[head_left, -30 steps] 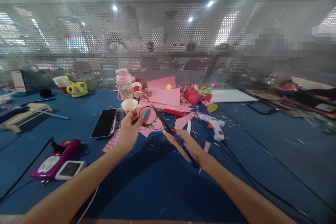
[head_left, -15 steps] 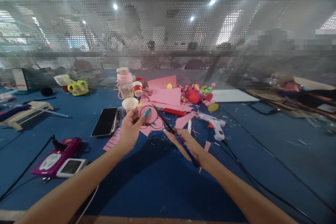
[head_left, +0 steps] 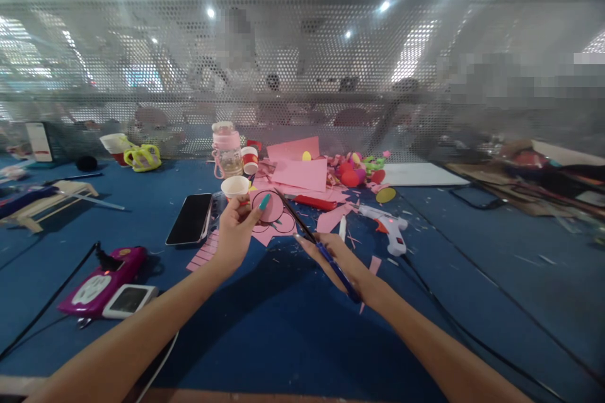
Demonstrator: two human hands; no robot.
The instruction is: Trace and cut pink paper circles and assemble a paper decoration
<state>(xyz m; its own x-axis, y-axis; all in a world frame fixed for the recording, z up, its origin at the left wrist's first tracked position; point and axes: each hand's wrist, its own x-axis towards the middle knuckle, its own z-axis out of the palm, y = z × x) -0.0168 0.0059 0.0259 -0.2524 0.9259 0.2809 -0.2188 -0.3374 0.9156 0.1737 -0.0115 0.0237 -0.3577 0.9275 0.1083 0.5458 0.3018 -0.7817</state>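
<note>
My left hand [head_left: 236,230] pinches a pink paper circle [head_left: 271,209] with a dark drawn outline, thumb on top. In my right hand [head_left: 338,261] is a pair of scissors [head_left: 305,227] with blue handles, its dark blades angled up and left to the circle's right edge. Beneath the circle lies more pink paper [head_left: 287,223] with drawn curves, partly hidden. A white paper cup [head_left: 235,186] stands just behind my left hand. Behind the blades rests a red cutter-like tool [head_left: 316,203] on pink sheets [head_left: 300,174].
A white glue gun [head_left: 390,227] with a black cord lies to the right. On the left are a phone [head_left: 190,219] and a purple power strip [head_left: 106,280]. A pink bottle [head_left: 227,150], a red-and-white cup [head_left: 249,160] and colourful craft pieces [head_left: 357,170] stand near the perforated screen [head_left: 293,75].
The whole view has shifted very slightly. Both hands, the pink circle and the scissors keep nearly the same positions.
</note>
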